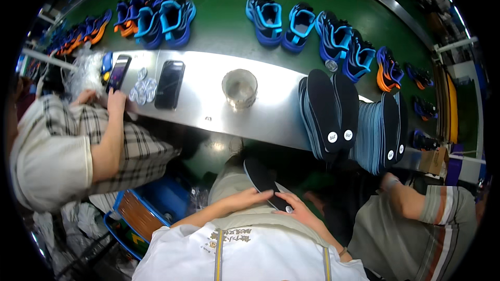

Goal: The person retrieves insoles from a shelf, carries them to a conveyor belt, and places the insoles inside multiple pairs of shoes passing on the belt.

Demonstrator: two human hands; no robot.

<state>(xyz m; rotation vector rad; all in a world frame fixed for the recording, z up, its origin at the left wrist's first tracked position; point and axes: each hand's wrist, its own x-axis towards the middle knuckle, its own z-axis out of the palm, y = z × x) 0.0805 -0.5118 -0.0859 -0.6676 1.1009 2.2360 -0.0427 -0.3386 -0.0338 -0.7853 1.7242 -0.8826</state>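
Observation:
Over my lap lies a black shoe insole [259,175], tilted, with a pale round sticker near its heel end. My left hand [251,198] grips the insole's left edge, fingers pressed together against it. From the other side my right hand [298,209] holds the heel end, its fingers resting beside the sticker. The undersides of both hands are hidden. Ahead and to the right, stacks of black insoles [320,109] with blue-grey edges stand on the metal ledge [271,119]. A second group of insoles [371,130] leans beside them.
A translucent round container [239,88], a black phone [170,84] and clear round discs [143,89] sit on the ledge. Blue-and-black shoes [265,21] line the green conveyor [221,10]. People sit on both sides; the left one touches another phone [119,73]. A blue crate [164,198] stands low left.

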